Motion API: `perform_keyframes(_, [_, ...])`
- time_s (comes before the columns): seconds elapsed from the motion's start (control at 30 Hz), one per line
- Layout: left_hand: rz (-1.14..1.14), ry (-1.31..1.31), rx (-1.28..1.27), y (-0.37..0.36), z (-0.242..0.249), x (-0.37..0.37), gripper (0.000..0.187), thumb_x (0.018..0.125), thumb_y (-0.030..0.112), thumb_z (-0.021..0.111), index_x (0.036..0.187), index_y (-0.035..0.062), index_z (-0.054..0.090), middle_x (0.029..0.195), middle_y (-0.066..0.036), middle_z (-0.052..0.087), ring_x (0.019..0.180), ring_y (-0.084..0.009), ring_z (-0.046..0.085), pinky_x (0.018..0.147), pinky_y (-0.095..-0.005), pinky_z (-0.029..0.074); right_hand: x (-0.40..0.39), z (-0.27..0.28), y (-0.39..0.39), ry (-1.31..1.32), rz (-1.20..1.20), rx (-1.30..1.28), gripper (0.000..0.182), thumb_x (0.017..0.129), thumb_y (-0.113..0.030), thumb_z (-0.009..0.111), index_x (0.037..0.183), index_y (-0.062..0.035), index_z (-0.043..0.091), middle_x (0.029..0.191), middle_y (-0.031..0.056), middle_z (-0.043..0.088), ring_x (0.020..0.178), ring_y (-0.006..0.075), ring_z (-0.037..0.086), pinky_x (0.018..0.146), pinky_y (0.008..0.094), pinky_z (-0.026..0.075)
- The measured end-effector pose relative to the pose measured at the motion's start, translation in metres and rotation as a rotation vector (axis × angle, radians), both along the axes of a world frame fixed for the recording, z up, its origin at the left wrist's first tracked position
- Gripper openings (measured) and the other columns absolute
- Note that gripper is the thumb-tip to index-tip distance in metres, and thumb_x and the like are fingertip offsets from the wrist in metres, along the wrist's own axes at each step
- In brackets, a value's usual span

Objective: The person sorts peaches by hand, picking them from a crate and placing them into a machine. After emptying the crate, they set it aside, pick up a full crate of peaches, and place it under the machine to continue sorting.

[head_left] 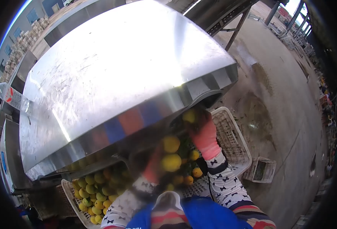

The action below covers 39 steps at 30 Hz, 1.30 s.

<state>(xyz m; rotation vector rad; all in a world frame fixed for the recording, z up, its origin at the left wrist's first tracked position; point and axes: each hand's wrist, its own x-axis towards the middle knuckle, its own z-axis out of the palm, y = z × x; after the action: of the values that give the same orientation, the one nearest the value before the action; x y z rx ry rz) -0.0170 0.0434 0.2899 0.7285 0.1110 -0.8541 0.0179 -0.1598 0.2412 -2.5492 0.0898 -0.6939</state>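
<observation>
Both my hands wear pinkish-red gloves. My right hand (203, 131) reaches under the metal machine's front edge, its fingers in shadow around a yellow-green orange (189, 116). My left hand (152, 168) is smeared by motion, low beneath the same edge, and its fingers do not show clearly. Two blurred yellow oranges, an upper one (171, 144) and a lower one (171, 162), appear between the hands, right beside the left one. Below them, more oranges (197, 172) lie in a white plastic crate (240, 147) under my right forearm.
The broad shiny metal hood (122, 65) fills the space ahead. A second crate (71, 198) full of green and yellow oranges stands at lower left. A clear plastic bottle (14, 97) is at the hood's left side. A small crate (260, 170) sits on the concrete floor (290, 126) at right.
</observation>
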Motion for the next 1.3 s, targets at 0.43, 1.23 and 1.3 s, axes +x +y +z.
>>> perform_keyframes(0.43, [-0.044,-0.880,0.149,-0.024,-0.042,0.021,0.077,0.069,0.015,0.084,0.134,0.0049,0.044,0.117,-0.012,0.059,0.102,-0.0212,0.062,0.089,-0.0327,0.051,-0.041,0.065,-0.013,0.397,0.637,0.727,0.062,0.072,-0.023,0.083,0.126,-0.0033,0.060,0.113,0.0116,0.062,0.108,0.0235,0.060,0.096,0.0374,0.047])
perform_keyframes(1.23, [0.032,-1.040,0.614,-0.016,-0.082,0.006,0.044,0.090,0.019,0.067,0.131,0.0062,0.056,0.126,-0.009,0.061,0.117,-0.0222,0.058,0.101,-0.0347,0.045,-0.052,0.037,0.006,0.276,0.495,0.283,0.066,0.073,-0.030,0.079,0.130,-0.0038,0.056,0.118,0.0206,0.060,0.106,0.0388,0.059,0.095,0.0431,0.047])
perform_keyframes(1.3, [0.083,-0.857,0.505,-0.022,-0.070,0.010,0.043,0.092,0.017,0.063,0.133,0.0051,0.054,0.127,-0.009,0.060,0.117,-0.0228,0.057,0.101,-0.0357,0.044,-0.048,0.043,0.004,0.255,0.410,0.138,0.071,0.071,-0.027,0.081,0.132,-0.0038,0.053,0.122,0.0209,0.059,0.108,0.0382,0.059,0.093,0.0422,0.049])
